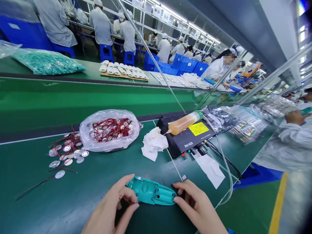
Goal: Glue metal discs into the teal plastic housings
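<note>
A teal plastic housing shell (148, 191), hollow side up, is held just above the green bench between my two hands. My left hand (117, 203) grips its wider end, thumb and fingers closed on the edge. At the narrow end, my right hand (195, 201) pinches the tip between thumb and fingers. Loose piezo discs (68, 148) with red wires lie on the bench to the left. Behind them stands an open plastic bag (85, 130) full of more such discs. A crumpled white tissue (154, 143) rests beyond the shell.
A black RH-928 box (179, 143) carries an amber glue syringe (185, 123); its hose and cables trail right. Bags of metallic parts (248, 125) lie farther right. On the raised ledge are a bag of teal pieces (48, 61) and a tray of white parts (123, 70). A co-worker's sleeve (282, 143) is at right.
</note>
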The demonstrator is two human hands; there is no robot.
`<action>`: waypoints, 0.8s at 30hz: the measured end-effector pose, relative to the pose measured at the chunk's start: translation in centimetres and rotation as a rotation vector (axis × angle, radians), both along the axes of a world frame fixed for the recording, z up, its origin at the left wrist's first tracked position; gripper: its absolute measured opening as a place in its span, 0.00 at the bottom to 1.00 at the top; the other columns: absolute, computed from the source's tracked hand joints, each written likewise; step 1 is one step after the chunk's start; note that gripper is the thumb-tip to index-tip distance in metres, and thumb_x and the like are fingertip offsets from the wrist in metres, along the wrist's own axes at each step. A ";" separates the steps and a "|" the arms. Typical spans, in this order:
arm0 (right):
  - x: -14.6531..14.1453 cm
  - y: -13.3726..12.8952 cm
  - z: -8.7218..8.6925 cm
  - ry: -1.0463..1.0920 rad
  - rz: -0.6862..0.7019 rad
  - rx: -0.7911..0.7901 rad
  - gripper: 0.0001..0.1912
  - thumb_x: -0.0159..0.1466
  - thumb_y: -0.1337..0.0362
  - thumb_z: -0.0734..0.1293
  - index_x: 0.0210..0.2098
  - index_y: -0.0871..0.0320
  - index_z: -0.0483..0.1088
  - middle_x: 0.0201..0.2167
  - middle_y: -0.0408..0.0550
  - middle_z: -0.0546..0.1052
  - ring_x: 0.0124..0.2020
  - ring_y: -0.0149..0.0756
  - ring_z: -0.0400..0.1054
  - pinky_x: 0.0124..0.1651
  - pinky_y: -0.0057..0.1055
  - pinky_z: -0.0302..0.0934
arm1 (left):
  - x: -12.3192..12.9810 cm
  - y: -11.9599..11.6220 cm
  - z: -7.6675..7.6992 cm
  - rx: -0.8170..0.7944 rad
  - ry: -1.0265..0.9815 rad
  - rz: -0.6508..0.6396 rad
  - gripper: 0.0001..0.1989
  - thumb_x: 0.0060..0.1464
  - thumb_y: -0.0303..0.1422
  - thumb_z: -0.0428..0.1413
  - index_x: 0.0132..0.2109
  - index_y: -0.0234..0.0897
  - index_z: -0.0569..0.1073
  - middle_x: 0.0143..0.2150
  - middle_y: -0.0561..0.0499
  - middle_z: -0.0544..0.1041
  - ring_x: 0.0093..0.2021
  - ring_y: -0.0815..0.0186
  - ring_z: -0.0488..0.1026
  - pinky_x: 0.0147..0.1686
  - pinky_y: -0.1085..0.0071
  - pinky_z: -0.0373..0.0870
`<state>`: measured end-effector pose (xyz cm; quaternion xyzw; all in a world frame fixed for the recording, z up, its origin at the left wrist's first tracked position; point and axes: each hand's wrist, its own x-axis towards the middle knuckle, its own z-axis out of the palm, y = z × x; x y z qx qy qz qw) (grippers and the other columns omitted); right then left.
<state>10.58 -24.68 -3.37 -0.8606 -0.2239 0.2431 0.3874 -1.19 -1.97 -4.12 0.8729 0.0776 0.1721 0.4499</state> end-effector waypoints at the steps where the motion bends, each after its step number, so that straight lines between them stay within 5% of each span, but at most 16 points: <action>1: 0.0 0.2 0.2 0.003 0.017 -0.023 0.10 0.63 0.57 0.61 0.40 0.51 0.70 0.33 0.44 0.68 0.27 0.33 0.60 0.29 0.29 0.55 | 0.2 0.2 0.2 0.048 -0.003 0.045 0.22 0.57 0.32 0.50 0.56 0.53 0.55 0.30 0.60 0.74 0.26 0.72 0.72 0.28 0.81 0.70; 6: 0.5 1.1 1.3 0.074 0.027 -0.058 0.07 0.62 0.59 0.63 0.30 0.54 0.69 0.29 0.42 0.65 0.25 0.31 0.57 0.28 0.28 0.49 | 0.8 0.5 0.2 0.105 0.037 0.052 0.19 0.58 0.32 0.48 0.56 0.49 0.55 0.30 0.60 0.75 0.28 0.72 0.73 0.30 0.82 0.71; 15: 0.7 1.9 1.6 0.229 0.018 0.055 0.10 0.61 0.62 0.64 0.24 0.58 0.63 0.26 0.40 0.63 0.22 0.26 0.59 0.24 0.24 0.54 | 0.8 0.3 -0.1 0.047 0.085 0.069 0.20 0.58 0.33 0.48 0.56 0.49 0.54 0.29 0.60 0.74 0.27 0.72 0.72 0.29 0.80 0.71; 20: 1.0 1.6 0.9 0.665 0.015 0.296 0.17 0.59 0.53 0.68 0.27 0.60 0.63 0.15 0.35 0.63 0.14 0.24 0.62 0.14 0.17 0.47 | 0.5 0.3 0.2 -0.068 0.081 0.076 0.19 0.58 0.33 0.47 0.56 0.48 0.54 0.30 0.58 0.75 0.26 0.71 0.73 0.28 0.79 0.73; 24: 0.4 1.9 0.5 0.982 -0.038 0.561 0.19 0.60 0.52 0.68 0.27 0.62 0.64 0.19 0.40 0.70 0.14 0.23 0.66 0.11 0.14 0.48 | 0.3 0.1 0.4 -0.155 0.062 0.073 0.18 0.59 0.33 0.47 0.55 0.50 0.55 0.31 0.59 0.75 0.26 0.72 0.74 0.28 0.80 0.73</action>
